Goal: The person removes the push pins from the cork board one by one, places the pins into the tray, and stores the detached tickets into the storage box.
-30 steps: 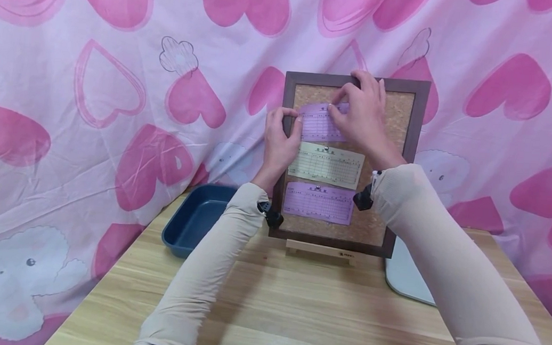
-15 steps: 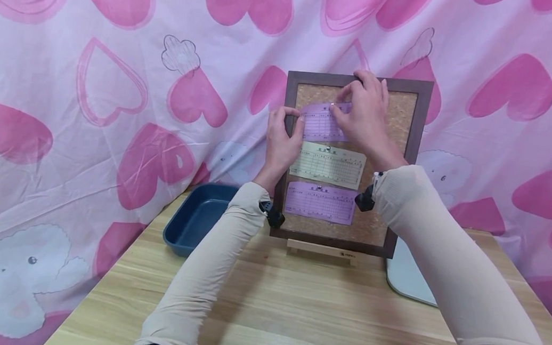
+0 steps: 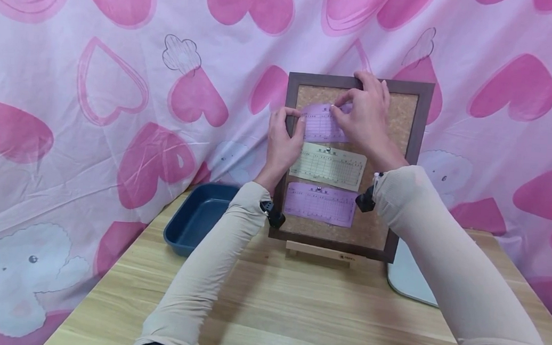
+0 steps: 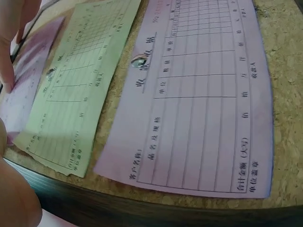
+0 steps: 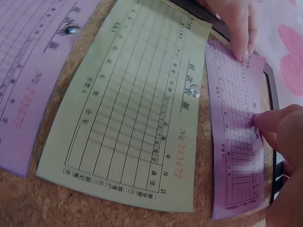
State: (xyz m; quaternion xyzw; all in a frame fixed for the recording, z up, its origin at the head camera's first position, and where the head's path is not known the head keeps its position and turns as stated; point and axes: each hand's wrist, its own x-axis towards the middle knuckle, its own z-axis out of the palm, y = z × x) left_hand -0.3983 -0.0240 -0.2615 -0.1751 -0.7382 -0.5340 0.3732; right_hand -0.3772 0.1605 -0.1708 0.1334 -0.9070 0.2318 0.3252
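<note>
Working high on the corkboard (image 3: 400, 114), both hands at the top purple slip (image 3: 319, 124), uppermost of a column left of the board's centre. Step in hand, as I judged it: fixing that slip by its heading. Left hand (image 3: 282, 143) sat at the board's left edge, thumb and bent forefinger pinching the slip's left end. Right hand (image 3: 368, 112) came in from the board's right, thumb and forefinger drawn nearly together at the heading, by my reading on a third pin, though the fingertips hid it. Another finger reached up to the board's top rail; whether it bore weight I could not tell. Next move, to my mind, called for a straight, firm push into the cork, left end held flat, since the slip's upper edge bowed and might have slewed. Counted on the board: three slips in all, two purple, one green. Green slip (image 3: 329, 166) hung mid-board, one clear pin (image 5: 195, 91) at its heading; lower purple slip (image 3: 319, 206) hung nearest the board's foot, likewise with one clear pin (image 4: 139, 60). Two pins in plain sight, then. Around the board: one wooden stand (image 3: 318, 250) under its bottom rail, one blue tray (image 3: 194, 223) to its left, one pale flat panel (image 3: 407, 288) partly behind its lower right corner.
</note>
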